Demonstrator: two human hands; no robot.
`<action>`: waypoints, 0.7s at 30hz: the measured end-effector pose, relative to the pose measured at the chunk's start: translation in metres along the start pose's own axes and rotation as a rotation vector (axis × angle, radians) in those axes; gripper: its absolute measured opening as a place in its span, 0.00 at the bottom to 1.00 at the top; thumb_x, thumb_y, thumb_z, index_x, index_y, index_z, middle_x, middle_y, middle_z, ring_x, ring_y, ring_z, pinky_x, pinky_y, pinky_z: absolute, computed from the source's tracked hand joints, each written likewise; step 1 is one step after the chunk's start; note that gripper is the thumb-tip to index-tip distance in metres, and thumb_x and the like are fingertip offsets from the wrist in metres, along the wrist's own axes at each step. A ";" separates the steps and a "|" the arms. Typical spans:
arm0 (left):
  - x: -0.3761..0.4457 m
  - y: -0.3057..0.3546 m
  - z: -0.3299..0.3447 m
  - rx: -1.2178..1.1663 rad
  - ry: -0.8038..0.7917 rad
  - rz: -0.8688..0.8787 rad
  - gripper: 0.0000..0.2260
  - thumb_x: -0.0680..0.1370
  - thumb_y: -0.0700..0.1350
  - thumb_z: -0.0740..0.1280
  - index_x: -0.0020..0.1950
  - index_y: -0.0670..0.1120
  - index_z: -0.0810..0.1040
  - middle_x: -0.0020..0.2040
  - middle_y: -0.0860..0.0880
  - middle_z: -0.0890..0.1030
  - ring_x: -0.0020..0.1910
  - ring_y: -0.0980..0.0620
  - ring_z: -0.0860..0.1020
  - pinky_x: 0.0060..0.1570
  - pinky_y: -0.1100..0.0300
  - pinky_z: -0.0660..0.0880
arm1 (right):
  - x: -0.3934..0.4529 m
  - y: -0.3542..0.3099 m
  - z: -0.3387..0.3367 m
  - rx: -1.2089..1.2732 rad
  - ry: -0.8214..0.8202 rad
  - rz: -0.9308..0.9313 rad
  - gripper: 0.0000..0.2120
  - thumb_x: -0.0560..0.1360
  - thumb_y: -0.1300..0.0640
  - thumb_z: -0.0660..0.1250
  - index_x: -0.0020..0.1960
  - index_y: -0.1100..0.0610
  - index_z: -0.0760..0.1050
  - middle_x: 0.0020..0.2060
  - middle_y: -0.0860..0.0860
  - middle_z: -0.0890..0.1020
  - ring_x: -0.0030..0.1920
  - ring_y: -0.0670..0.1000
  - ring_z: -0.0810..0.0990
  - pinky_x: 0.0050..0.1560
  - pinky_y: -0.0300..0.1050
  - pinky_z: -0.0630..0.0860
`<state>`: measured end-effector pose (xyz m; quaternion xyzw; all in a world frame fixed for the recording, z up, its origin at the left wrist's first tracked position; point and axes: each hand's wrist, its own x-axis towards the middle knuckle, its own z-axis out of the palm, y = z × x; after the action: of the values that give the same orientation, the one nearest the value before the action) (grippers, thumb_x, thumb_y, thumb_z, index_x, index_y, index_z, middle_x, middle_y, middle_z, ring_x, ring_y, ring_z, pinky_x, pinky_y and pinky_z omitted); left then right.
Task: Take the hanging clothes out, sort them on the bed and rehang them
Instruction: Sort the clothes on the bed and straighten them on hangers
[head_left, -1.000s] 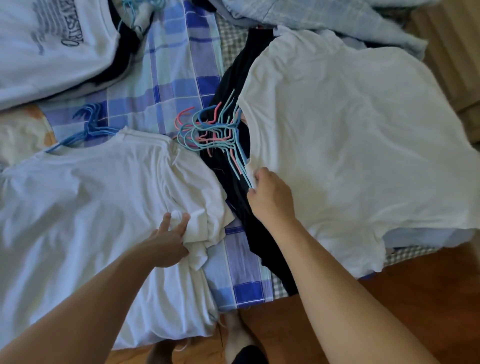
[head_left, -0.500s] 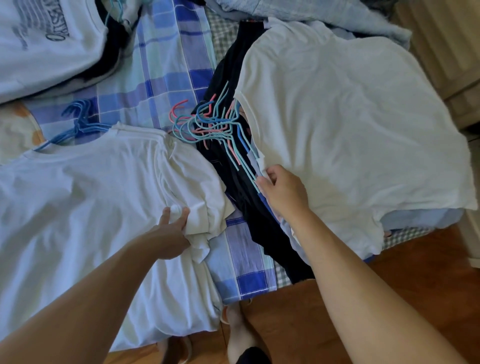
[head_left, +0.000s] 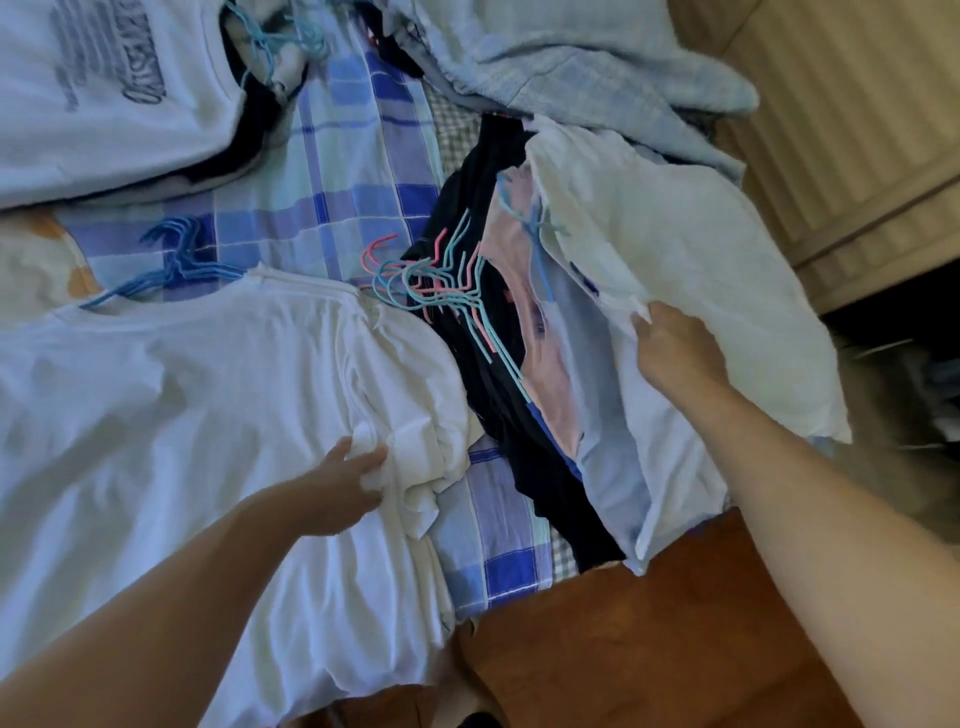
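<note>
Hands (head_left: 675, 348) on two white shirts (head_left: 675, 249)

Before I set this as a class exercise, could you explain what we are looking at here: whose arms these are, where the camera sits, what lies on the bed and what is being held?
There is no machine here: the arms belong to a person wearing a camera on the head, so the single view looks forward and down at their own hands. Below lies a bed with a blue checked sheet covered in clothes. The left hand holds a bunched fold of a white T-shirt lying flat on a blue hanger. The right hand has a grip on the edge of another white T-shirt, lifted off a stack of dark, pink and pale blue garments. Between the piles sits a bundle of pink and blue hangers. A printed white T-shirt lies at the top left.
</note>
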<state>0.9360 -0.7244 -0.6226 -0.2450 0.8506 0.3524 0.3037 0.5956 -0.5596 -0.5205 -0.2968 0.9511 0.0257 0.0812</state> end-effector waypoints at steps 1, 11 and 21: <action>-0.008 -0.005 0.000 -0.055 -0.005 -0.033 0.23 0.80 0.53 0.68 0.74 0.51 0.72 0.76 0.36 0.66 0.77 0.41 0.65 0.73 0.47 0.63 | 0.002 0.014 -0.024 -0.035 0.072 0.058 0.16 0.84 0.49 0.53 0.58 0.61 0.72 0.53 0.66 0.79 0.53 0.67 0.78 0.49 0.55 0.72; -0.161 0.055 -0.095 -0.231 0.139 0.034 0.21 0.84 0.51 0.62 0.77 0.51 0.69 0.71 0.44 0.72 0.39 0.61 0.76 0.34 0.75 0.69 | -0.078 0.022 -0.202 -0.402 0.145 -0.149 0.14 0.84 0.48 0.54 0.60 0.57 0.70 0.50 0.61 0.82 0.50 0.63 0.82 0.43 0.51 0.73; -0.234 0.040 -0.098 -0.328 0.224 -0.010 0.18 0.83 0.51 0.63 0.74 0.53 0.71 0.72 0.48 0.72 0.52 0.55 0.74 0.48 0.64 0.69 | -0.139 -0.029 -0.150 -0.210 -0.029 -0.007 0.09 0.82 0.57 0.58 0.61 0.58 0.69 0.54 0.59 0.80 0.52 0.62 0.80 0.44 0.48 0.69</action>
<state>1.0395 -0.7253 -0.3873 -0.3330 0.8091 0.4552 0.1652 0.7041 -0.5199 -0.3492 -0.3066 0.9409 0.1291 0.0637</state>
